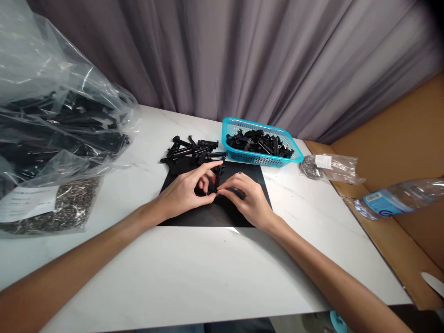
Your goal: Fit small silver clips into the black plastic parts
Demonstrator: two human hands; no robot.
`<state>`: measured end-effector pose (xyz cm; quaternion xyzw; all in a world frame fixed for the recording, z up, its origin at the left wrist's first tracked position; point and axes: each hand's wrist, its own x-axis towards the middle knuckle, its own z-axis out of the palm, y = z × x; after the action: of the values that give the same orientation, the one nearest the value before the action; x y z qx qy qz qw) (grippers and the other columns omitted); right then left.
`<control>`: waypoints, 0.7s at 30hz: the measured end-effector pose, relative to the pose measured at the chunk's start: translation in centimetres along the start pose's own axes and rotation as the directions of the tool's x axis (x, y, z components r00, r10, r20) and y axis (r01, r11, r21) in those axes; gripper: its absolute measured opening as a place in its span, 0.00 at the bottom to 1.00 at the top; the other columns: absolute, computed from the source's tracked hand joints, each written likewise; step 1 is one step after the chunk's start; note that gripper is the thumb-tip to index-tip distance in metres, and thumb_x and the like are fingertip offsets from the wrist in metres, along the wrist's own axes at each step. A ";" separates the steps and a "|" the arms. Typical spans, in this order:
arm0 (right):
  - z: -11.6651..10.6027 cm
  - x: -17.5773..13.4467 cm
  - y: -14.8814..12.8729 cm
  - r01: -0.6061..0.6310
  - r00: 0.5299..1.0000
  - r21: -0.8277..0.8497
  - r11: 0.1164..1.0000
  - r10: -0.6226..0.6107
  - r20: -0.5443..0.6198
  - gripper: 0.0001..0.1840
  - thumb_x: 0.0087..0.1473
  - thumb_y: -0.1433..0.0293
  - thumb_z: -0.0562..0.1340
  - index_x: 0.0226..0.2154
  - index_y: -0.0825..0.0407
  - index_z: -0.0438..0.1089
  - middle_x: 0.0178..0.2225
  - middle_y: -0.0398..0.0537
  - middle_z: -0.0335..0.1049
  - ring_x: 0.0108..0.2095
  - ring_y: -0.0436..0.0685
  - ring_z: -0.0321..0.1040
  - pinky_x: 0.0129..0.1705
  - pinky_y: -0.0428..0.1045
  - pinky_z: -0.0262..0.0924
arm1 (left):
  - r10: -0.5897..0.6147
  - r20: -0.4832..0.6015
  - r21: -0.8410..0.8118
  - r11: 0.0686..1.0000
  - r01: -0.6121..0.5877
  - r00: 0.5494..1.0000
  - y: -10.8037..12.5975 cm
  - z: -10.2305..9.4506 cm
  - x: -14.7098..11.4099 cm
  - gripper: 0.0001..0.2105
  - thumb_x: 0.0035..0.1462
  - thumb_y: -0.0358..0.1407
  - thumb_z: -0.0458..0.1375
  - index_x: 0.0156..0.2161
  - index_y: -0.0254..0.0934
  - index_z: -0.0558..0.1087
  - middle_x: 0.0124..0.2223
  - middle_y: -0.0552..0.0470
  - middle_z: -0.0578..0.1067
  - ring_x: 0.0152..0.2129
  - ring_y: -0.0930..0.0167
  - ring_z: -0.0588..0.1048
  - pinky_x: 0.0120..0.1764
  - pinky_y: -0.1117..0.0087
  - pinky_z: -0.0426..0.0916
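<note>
Over a black mat [208,217], my left hand [189,189] is closed around a slim black plastic part [219,175], which stands roughly upright between its thumb and index finger. My right hand [246,196] pinches at the lower end of that same part, fingertips touching the left thumb. Whether a tiny piece sits between the right fingertips is too small to tell. Just beyond the hands, a pile of similar black plastic parts [192,150] lies at the mat's far edge.
A blue basket [263,159] of small black parts stands behind the mat. On the left are a large clear bag [62,125] of black pieces and a bag of small metal pieces [76,203]. At right lie a small bag [333,167], a plastic bottle [402,196] and cardboard [416,249].
</note>
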<state>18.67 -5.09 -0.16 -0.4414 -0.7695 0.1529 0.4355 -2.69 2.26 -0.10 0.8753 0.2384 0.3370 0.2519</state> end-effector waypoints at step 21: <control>-1.0 0.4 -0.2 -0.036 0.986 -0.066 0.997 0.047 0.163 0.06 0.69 0.66 0.63 0.39 0.47 0.75 0.39 0.45 0.77 0.37 0.56 0.67 0.44 0.55 0.61 | -0.008 0.020 0.065 0.998 0.007 1.000 0.2 -0.1 0.0 0.32 0.60 0.34 0.64 0.67 0.44 0.62 0.42 0.56 0.76 0.30 0.75 0.72 0.40 0.73 0.72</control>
<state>19.26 -4.99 0.76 -0.4567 -0.7978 0.1735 0.3533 -2.75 2.09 0.10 0.8855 0.2499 0.3191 0.2271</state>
